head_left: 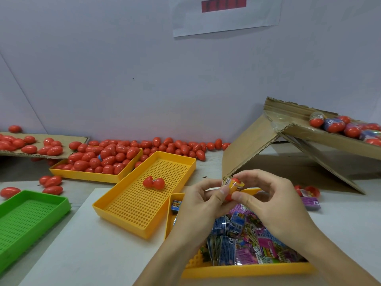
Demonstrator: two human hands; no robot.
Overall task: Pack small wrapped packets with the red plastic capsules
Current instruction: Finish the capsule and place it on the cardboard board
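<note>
My left hand [201, 201] and my right hand [266, 198] meet above the yellow tray of wrapped packets [243, 271]. Between their fingertips they pinch a small orange-yellow wrapped packet [235, 185] pressed against a red plastic capsule [228, 197], which shows only as slivers of red. The left thumb lies on the packet and the right thumb pinches from the other side. An opened red capsule [153, 182] lies in the perforated yellow tray [123, 209] in the middle. Several blue, pink and purple packets [239, 240] fill the tray under my hands.
A yellow tray heaped with red capsules [99, 159] stands at back left, more capsules lie along the wall [181, 147]. A green tray [24, 219] sits left. A tilted cardboard box [309, 133] on the right holds packed capsules. A purple packet [311, 203] and a capsule lie beside it.
</note>
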